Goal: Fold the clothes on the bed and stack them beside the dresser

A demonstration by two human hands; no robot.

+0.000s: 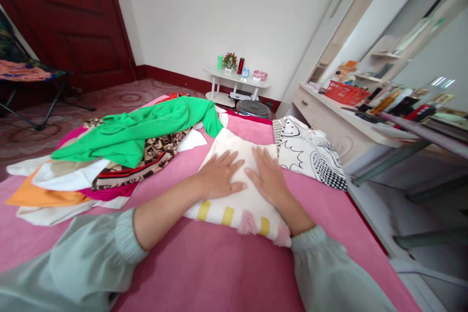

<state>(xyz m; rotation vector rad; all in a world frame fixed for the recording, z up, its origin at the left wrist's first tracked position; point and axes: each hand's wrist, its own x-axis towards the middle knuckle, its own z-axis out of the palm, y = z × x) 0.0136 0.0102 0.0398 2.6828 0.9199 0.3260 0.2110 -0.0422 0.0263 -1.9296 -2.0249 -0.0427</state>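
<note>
A white knit garment [234,204], folded into a rough rectangle, lies on the pink bed cover [219,273]. Yellow blocks and pink tassels run along its near edge. My left hand [221,175] rests flat on its left half with fingers spread. On the right half, my right hand [268,175] lies palm down, fingers stretched out. Beside it to the right is a folded white garment with black line drawings and checks [307,153]. To the left sits a loose heap of clothes, with a green garment [157,124] on top and a brown patterned one [164,148] below.
A dressing table [329,122] with a red basket [345,92] and several bottles stands at the right, a metal-legged stool [395,161] before it. Beyond the bed is a low white table [237,77]. A folding chair [40,83] stands left by the dark red door [69,24].
</note>
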